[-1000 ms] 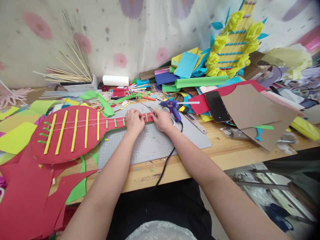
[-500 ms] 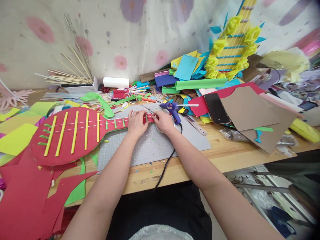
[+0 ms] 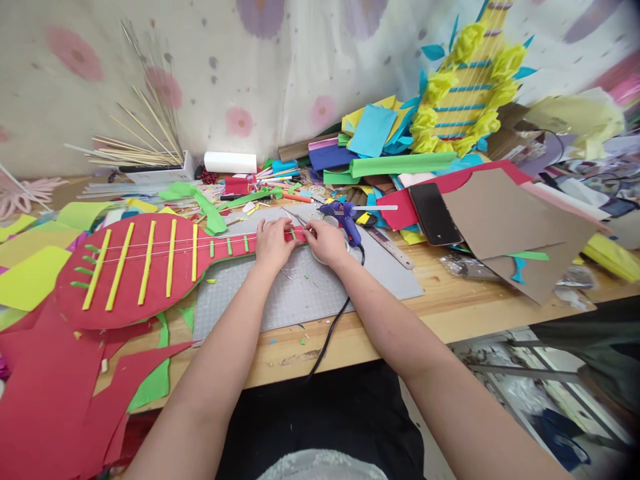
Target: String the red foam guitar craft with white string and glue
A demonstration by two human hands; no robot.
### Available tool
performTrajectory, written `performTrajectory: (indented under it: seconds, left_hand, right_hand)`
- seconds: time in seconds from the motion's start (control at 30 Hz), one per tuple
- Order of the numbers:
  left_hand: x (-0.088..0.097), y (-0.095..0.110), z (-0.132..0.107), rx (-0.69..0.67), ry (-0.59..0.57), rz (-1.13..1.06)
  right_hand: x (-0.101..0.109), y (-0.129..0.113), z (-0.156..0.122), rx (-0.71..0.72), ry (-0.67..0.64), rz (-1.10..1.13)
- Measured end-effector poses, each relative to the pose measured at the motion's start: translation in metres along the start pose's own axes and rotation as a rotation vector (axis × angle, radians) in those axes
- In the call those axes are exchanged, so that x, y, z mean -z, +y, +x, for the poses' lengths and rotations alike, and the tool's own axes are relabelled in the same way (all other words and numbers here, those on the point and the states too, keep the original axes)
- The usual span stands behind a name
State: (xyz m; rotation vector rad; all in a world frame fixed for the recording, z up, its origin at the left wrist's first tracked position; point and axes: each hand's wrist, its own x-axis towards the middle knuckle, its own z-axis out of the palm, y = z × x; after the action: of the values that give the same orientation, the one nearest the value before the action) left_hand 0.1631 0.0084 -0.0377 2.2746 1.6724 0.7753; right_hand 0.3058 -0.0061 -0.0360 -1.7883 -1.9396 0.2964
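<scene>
A red craft lute lies across the left of the table, with yellow strips on its round body and short green strips along its neck. Thin white strings run lengthwise over it toward my hands. My left hand is closed over the neck, fingers on the far side and thumb on the near side. At the neck's right end my right hand pinches, its fingertips meeting where the strings run; the exact end of the string is hidden. Partly beneath my right hand is a round whitish roll.
A grey cutting mat lies below the neck. The blue glue gun rests beside my right hand, its black cord trailing off the front edge. A steel ruler, a phone and cardboard lie rightward. Red sheets cover the left.
Both hands stay at the neck in nearly the same pose. The view has shifted very slightly; nothing has been let go or taken up.
</scene>
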Motion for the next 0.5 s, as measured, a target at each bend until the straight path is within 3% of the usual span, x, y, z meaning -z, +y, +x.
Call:
performTrajectory:
  seconds: [0.5]
  left_hand:
    - [0.0025,0.0008,-0.0028,-0.056,-0.022,0.015]
  right_hand:
    - [-0.0014,-0.0005,0.0007,-0.011,0.024,-0.01]
